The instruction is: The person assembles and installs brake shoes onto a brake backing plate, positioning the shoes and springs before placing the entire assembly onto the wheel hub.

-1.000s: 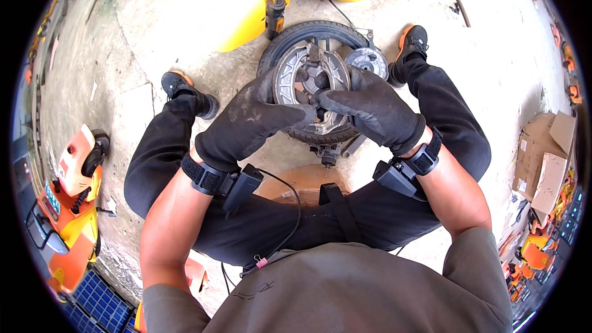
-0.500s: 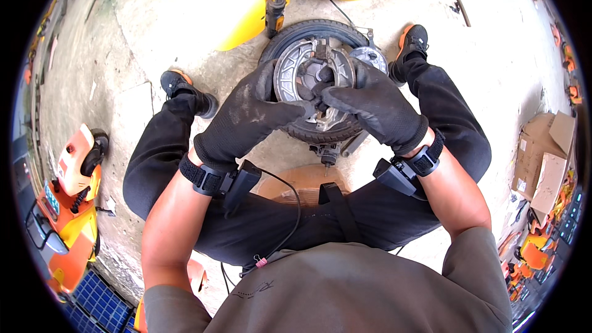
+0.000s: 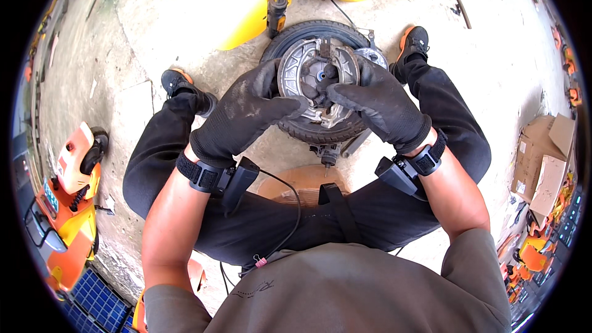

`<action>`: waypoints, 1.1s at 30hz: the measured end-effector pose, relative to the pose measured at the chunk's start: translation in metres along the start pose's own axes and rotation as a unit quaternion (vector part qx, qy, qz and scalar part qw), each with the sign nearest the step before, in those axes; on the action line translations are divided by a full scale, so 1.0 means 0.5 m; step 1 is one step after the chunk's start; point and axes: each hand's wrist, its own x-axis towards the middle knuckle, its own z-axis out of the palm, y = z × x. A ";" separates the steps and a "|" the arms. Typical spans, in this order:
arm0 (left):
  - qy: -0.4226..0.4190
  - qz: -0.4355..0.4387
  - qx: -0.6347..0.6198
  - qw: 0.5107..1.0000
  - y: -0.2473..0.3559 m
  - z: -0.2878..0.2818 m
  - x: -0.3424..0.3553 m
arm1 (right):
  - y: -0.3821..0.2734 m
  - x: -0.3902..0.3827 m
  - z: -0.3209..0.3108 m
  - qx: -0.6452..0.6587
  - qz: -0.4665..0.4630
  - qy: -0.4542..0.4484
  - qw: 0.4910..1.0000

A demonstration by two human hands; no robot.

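curved metal brake shoes: silver-grey, zigzag ribs | round rubber tyre: black, treaded | curved plastic panel: yellow

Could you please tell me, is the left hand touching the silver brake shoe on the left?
Touching. The head view shows the gloved left hand gripping the left brake shoe, whose outer edge sits between thumb and fingers.

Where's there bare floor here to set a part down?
Bare floor shows between the left sneaker and yellow panel, and between the right sneaker and cardboard box. Crowded: over the wheel, where the left hand and right hand grip the brake shoes.
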 end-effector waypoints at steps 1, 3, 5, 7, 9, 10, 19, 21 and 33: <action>0.005 0.007 0.019 1.000 0.002 0.000 0.000 | 0.002 0.000 0.002 0.014 0.000 0.004 1.000; -0.002 0.054 0.075 0.996 -0.003 -0.004 -0.002 | 0.002 -0.001 0.004 0.029 -0.001 0.011 1.000; 0.005 0.053 0.091 0.994 -0.005 -0.005 -0.003 | -0.001 -0.001 0.007 0.029 -0.002 0.018 0.999; 0.027 0.006 0.065 0.998 -0.002 -0.003 -0.003 | -0.004 -0.002 0.004 0.010 -0.007 0.015 1.000; 0.023 0.006 0.040 0.999 0.007 0.000 -0.004 | -0.006 -0.002 0.000 -0.008 -0.009 0.019 1.000; 0.021 0.006 0.027 0.999 0.010 0.001 -0.005 | -0.005 0.000 -0.002 -0.017 -0.010 0.024 1.000; -0.023 -0.034 -0.082 0.996 -0.029 -0.015 -0.009 | 0.001 0.003 -0.013 0.164 0.017 -0.080 0.983; -0.036 -0.038 -0.114 0.992 -0.018 -0.012 -0.012 | -0.005 0.002 -0.014 0.166 0.025 -0.094 0.981; 0.049 0.021 -0.015 0.998 -0.007 0.013 -0.004 | -0.019 0.010 -0.013 -0.044 -0.015 0.022 0.999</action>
